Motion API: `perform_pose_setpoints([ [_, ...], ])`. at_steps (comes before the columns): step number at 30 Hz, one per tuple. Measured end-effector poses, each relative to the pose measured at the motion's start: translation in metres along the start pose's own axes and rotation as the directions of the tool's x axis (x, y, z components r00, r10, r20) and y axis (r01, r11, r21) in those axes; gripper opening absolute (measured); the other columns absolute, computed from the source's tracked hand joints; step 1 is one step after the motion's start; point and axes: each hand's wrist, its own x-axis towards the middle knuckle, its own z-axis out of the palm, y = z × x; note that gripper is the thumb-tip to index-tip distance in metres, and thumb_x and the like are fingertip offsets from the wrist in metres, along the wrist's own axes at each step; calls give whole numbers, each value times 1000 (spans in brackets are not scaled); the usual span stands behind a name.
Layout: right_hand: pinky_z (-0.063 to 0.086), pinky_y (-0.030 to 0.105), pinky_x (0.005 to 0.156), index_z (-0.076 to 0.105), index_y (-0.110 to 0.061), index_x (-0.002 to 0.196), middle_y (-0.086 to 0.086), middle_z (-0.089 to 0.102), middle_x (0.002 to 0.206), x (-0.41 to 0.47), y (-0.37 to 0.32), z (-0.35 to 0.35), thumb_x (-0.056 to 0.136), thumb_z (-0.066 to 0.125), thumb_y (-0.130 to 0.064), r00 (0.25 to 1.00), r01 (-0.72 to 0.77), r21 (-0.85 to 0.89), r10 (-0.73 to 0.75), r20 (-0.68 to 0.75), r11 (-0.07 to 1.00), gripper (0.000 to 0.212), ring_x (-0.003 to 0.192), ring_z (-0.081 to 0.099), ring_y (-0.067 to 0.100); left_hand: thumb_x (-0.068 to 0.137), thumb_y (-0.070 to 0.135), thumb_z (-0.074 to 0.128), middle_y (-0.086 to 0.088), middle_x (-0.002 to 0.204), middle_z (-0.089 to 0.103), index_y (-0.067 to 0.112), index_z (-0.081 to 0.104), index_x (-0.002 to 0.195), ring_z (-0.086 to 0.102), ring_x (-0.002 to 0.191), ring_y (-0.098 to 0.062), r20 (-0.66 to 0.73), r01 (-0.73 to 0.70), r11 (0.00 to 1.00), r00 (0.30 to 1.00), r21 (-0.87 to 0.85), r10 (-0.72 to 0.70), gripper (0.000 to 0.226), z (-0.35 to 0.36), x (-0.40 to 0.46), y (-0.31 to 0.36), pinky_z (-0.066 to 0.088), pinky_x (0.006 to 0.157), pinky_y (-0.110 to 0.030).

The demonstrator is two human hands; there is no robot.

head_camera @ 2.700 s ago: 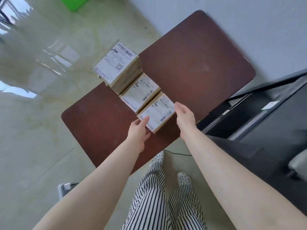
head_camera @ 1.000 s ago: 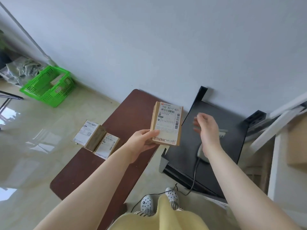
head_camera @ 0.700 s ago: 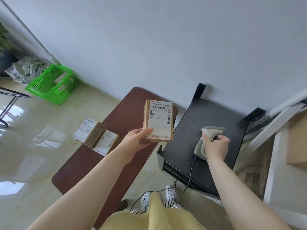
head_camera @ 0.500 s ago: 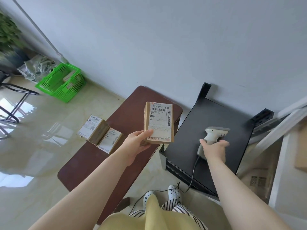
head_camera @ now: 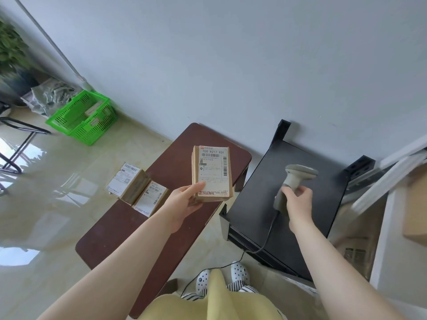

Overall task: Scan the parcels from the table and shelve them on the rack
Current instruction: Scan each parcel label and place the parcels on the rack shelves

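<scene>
A long, dark brown table (head_camera: 129, 229) with rounded corners and a smooth matte top stretches away beneath the left hand's fingers. To the right of it, under the right hand, stands a black flat-topped stand (head_camera: 258, 204) with square posts. Far off to the left of the fingers a green plastic lattice basket (head_camera: 80, 117) sits on the glossy floor. Two rectangular cardboard parcels (head_camera: 136, 189) with white labels lie touching on the table, left of the left hand. The left hand (head_camera: 182, 205) pinches the lower edge of a held parcel (head_camera: 211, 173), upright, label facing the camera, thumb on the front. The right hand (head_camera: 298, 202) curls its fingers round the grey plastic scanner (head_camera: 292, 181), its cable trailing down.
</scene>
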Motion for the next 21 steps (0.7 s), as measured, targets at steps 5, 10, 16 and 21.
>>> perform_pose_setpoints([
  [5,50,33,64,51,-14,113,5,60,90,-18,-34,5,97,63,-31,983,82,93,-96,158,992,27,61,62,20,97,28,66,-4,109,78,10,66,122,70,109,-18,2,-13,999,1000,-47,13,31,0,3,7,50,107,-38],
  [10,43,31,60,58,-15,89,7,60,71,-28,-76,-7,96,60,-29,823,214,55,-211,528,975,16,53,55,20,96,29,66,-4,108,78,11,67,124,70,105,-17,-4,-38,999,999,-25,38,33,-9,5,16,50,106,-39],
  [16,45,27,56,65,-14,97,13,60,76,-33,-119,-9,75,70,-44,472,389,-202,-6,881,899,37,58,56,25,98,29,64,-1,105,79,16,69,120,70,101,-14,6,-72,997,997,4,72,26,-23,4,24,50,105,-37],
  [21,48,35,65,65,-11,96,11,62,75,-37,-126,5,74,71,-44,418,484,-254,34,908,837,40,69,54,32,97,29,65,-3,108,78,14,69,123,70,103,-15,8,-70,998,997,5,70,30,-30,3,23,51,105,-37],
])
